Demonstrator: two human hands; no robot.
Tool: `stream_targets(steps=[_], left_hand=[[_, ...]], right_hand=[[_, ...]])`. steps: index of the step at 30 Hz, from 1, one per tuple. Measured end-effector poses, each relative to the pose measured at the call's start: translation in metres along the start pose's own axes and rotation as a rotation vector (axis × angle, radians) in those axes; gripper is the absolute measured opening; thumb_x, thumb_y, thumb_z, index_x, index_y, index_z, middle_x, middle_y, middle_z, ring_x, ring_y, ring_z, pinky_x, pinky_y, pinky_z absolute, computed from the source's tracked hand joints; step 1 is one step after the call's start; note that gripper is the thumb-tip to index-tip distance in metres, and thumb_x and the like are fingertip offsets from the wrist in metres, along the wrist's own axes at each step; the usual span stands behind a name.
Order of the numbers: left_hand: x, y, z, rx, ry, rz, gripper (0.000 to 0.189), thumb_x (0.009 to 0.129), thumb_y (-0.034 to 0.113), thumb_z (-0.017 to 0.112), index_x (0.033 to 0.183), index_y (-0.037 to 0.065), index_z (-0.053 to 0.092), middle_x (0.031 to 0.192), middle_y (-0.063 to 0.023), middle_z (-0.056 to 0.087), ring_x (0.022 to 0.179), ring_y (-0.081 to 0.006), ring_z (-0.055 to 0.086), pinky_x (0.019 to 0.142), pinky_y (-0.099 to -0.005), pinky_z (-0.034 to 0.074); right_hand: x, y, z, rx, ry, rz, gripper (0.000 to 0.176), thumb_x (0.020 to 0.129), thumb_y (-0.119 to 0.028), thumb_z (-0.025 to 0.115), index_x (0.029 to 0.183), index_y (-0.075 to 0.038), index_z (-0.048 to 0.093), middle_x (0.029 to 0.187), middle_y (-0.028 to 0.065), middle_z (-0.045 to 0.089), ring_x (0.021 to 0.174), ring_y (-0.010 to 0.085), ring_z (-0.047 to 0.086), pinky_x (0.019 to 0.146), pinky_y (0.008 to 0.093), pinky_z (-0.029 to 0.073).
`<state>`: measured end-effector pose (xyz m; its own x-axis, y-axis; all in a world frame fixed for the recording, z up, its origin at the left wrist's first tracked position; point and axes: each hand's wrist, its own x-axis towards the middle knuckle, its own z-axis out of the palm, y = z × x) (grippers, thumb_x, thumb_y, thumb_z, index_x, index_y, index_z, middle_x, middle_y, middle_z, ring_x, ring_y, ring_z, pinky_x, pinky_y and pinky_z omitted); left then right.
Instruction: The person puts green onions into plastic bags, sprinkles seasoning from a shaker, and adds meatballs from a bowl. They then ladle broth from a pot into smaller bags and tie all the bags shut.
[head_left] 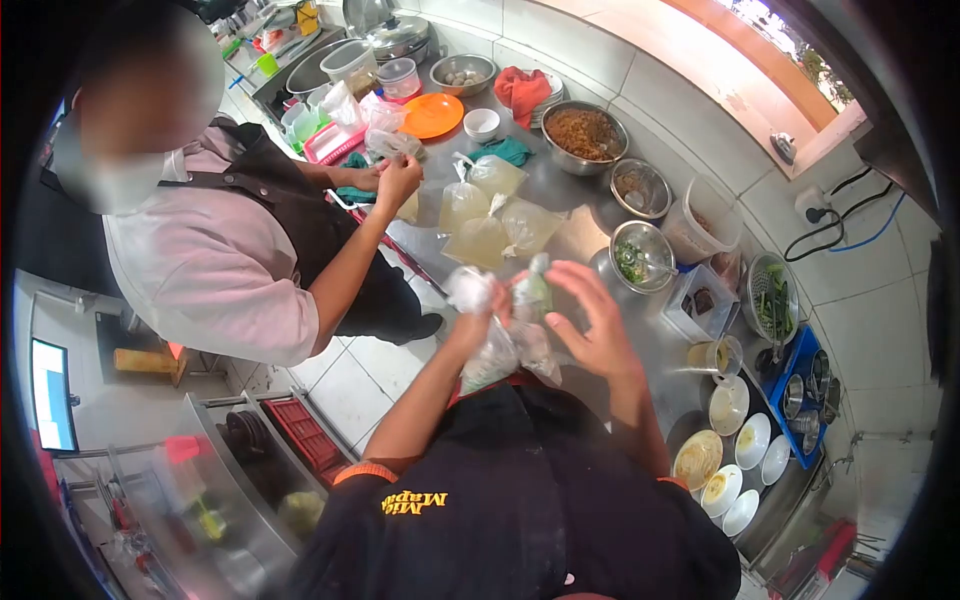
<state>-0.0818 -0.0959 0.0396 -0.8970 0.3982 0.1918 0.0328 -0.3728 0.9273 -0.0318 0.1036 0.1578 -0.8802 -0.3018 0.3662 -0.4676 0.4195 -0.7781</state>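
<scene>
My left hand [484, 310] is closed around the gathered necks of clear plastic bags [490, 358], which hang below it in front of my chest. What fills them is hard to make out; one looks pale, another brownish pink. A small knotted bag [532, 292] with something greenish inside stands up beside that hand. To its right my right hand [592, 318] has its fingers stretched and apart, the thumb close to the greenish bag. Beyond both hands, several tied bags of pale yellowish liquid [520, 226] lie on the steel counter [575, 240].
At the left a person in an apron [240, 220] handles a plastic bag [392, 146] over the counter. Bowls of brown food [584, 136] and chopped greens [640, 258] line the wall. Several white bowls [752, 440] stand at the right, near a blue tray [800, 390].
</scene>
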Motion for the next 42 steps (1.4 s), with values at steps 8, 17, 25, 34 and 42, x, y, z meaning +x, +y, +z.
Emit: stream_targets(steps=[8,17,25,34,42], left_hand=[[0.017,0.034,-0.02,-1.131,-0.065,-0.041,0.042,0.103,0.039,0.026,0.072,0.014,0.039,0.058,0.0002,0.044,0.056,-0.0113,0.046,0.058,-0.0251,0.045],[0.022,0.03,-0.025,-0.573,-0.305,-0.086,0.043,0.103,0.038,0.029,0.075,0.011,0.048,0.067,-0.0044,0.053,0.068,-0.0151,0.054,0.07,-0.0263,0.043],[-0.011,0.068,0.03,0.867,-0.153,0.239,0.017,0.072,0.01,0.062,0.088,0.007,0.058,0.097,-0.0116,0.06,0.099,-0.0322,0.058,0.093,-0.0437,0.043],[-0.016,0.051,0.001,1.475,0.05,-0.152,0.017,0.071,0.019,0.065,0.083,0.007,0.064,0.078,-0.0143,0.064,0.073,-0.0363,0.063,0.062,-0.0459,0.05],[-0.103,0.025,-0.09,1.6,0.234,-0.803,0.034,0.079,0.034,0.059,0.085,0.002,0.068,0.089,-0.0221,0.067,0.085,-0.0374,0.066,0.077,-0.0455,0.052]], right_hand=[[-0.026,0.01,0.011,-0.128,0.021,-0.237,0.095,0.062,-0.049,0.081,0.138,-0.009,0.04,0.145,0.0256,0.029,0.134,0.0419,0.03,0.107,0.0456,0.031],[-0.029,0.041,0.034,-0.152,0.108,-0.18,0.071,0.074,-0.038,0.077,0.129,-0.003,0.048,0.135,0.0249,0.043,0.121,0.0361,0.049,0.097,0.0403,0.044],[-0.05,0.061,0.075,1.017,-0.05,0.93,0.075,0.09,-0.064,0.038,0.131,-0.002,0.045,0.122,0.0147,0.057,0.109,0.0221,0.059,0.092,0.0377,0.047],[-0.073,0.106,0.064,1.085,-0.197,1.017,0.067,0.095,-0.058,0.037,0.136,-0.005,0.04,0.117,0.0158,0.06,0.093,0.0213,0.065,0.067,0.03,0.053],[-0.111,0.131,0.035,0.849,0.012,1.073,0.05,0.097,-0.04,0.043,0.133,-0.005,0.041,0.116,0.0162,0.062,0.086,0.0234,0.067,0.063,0.0296,0.053]])
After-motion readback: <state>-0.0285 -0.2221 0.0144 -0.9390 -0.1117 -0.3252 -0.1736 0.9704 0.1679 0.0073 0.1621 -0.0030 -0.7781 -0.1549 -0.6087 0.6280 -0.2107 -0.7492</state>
